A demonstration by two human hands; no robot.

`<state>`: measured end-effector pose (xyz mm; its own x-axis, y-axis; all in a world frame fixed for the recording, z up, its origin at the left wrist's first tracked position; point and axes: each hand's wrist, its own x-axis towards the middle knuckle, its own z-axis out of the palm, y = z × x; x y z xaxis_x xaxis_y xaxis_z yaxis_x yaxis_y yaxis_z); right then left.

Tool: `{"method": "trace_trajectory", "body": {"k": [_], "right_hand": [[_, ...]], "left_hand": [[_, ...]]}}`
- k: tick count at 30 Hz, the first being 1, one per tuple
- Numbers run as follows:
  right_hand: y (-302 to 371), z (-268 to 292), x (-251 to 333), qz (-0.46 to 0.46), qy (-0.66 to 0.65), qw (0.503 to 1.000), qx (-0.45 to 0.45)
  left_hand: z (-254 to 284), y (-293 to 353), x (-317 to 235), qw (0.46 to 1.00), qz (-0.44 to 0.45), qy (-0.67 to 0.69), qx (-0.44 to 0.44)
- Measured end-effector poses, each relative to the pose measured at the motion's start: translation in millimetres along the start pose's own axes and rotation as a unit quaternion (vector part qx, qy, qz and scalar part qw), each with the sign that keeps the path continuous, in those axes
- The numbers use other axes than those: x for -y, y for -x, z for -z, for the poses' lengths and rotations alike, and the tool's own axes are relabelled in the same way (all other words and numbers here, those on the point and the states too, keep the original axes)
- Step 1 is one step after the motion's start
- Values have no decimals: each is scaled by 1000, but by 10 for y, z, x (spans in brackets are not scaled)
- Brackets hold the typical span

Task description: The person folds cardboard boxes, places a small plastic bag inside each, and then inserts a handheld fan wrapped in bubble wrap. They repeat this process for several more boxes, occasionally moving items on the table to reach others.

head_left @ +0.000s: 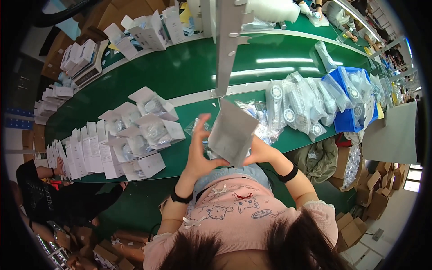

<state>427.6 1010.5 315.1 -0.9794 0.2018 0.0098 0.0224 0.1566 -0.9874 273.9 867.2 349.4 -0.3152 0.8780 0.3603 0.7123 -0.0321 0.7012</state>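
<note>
An empty-looking white carton point(231, 130) is held up in front of me, its open side showing a pale grey inside. My right hand point(261, 151) grips it at its lower right, the fingers partly hidden behind it. At the carton's left, my left hand point(198, 150) has its fingers spread apart, and the thumb reaches to the lower edge; whether it touches I cannot tell. Behind the carton lie small clear plastic packets point(252, 108), partly covered. To the left stand several open white boxes point(155, 130) with plastic-wrapped contents.
Bubble-wrapped devices point(288, 101) with round discs lie at the right, beside a blue bin point(344, 120) full of more. A metal post point(223, 49) rises from the green bench point(180, 65). Upright white cartons point(92, 148) line the left, where another person's hand point(58, 168) reaches in.
</note>
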Motion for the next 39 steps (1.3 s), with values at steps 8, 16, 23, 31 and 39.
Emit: {"method": "trace_trajectory", "body": {"k": [8, 16, 23, 31, 39], "right_hand": [[287, 1388, -950, -26, 685, 728, -16], [3, 1697, -1140, 93, 675, 717, 147], [-111, 1240, -444, 110, 97, 886, -440], [-723, 18, 148, 140, 187, 837, -496], [-562, -56, 84, 108, 258, 931, -234]], "left_hand": [[-512, -198, 366, 975, 69, 212, -15], [-731, -231, 740, 985, 150, 79, 25], [-876, -56, 822, 979, 164, 84, -91], [-1063, 101, 764, 962, 217, 78, -147], [-835, 382, 1086, 919, 250, 171, -253]]}}
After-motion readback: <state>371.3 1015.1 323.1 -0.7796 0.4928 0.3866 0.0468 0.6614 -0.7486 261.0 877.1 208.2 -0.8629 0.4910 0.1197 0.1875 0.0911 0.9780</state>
